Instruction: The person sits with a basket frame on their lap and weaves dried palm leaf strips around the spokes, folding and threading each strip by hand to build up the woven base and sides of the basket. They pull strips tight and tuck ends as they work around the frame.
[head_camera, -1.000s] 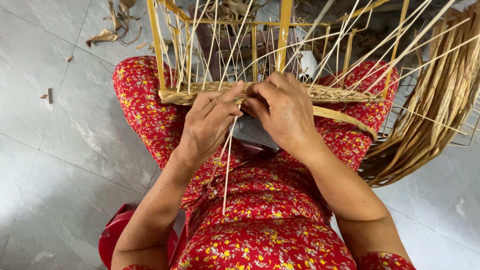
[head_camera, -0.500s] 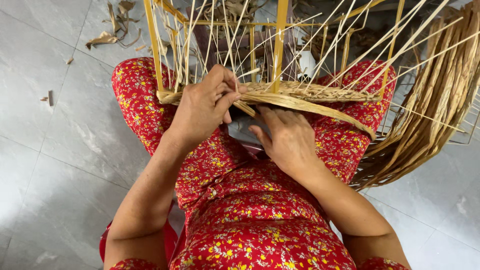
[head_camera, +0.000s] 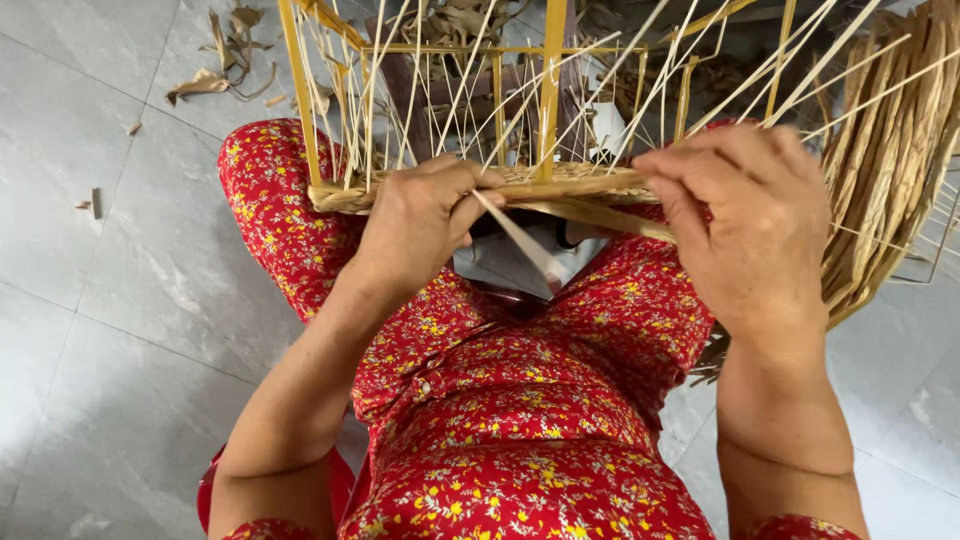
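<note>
Above grey tiles, half-woven straw basket (head_camera: 560, 185)

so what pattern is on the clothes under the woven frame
Red cloth with small yellow and white flowers, clearest in the head view below the woven frame.

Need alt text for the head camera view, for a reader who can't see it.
Seen from above, a seated person in red floral clothes weaves a pale strip into a basket frame on their lap; the left hand pinches the strip and the right hand grips the woven rim. Dried straw bundles lie at right on grey floor tiles.
</note>
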